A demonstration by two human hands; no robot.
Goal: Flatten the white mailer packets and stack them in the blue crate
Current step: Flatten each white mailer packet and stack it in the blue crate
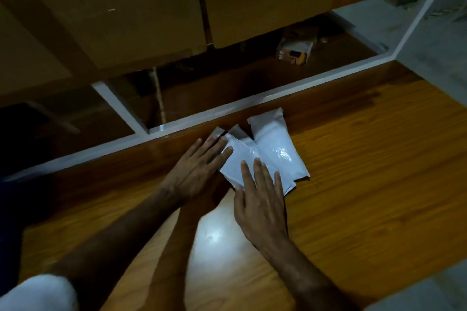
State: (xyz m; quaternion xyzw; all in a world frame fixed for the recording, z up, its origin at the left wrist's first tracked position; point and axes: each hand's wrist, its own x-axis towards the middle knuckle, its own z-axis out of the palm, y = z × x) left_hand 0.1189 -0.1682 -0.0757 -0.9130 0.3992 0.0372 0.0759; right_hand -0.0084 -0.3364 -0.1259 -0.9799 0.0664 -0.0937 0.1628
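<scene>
Right hand [260, 199] and left hand [197, 166], fingers straight, press flat on overlapping white mailer packets [252, 156] at table [366, 184] centre. Glossy packets could slide toward twelve o'clock, off the edge. No blue crate visible.

Both forearms are bare from wrist to elbow — no watch, bracelet or ring shows on either. The left hand [195, 169] and the right hand [260, 203] wear no gloves, and the nails are short and plain. A white sleeve [38, 293] covers the left upper arm — its cloth looks soft and blurred.
</scene>
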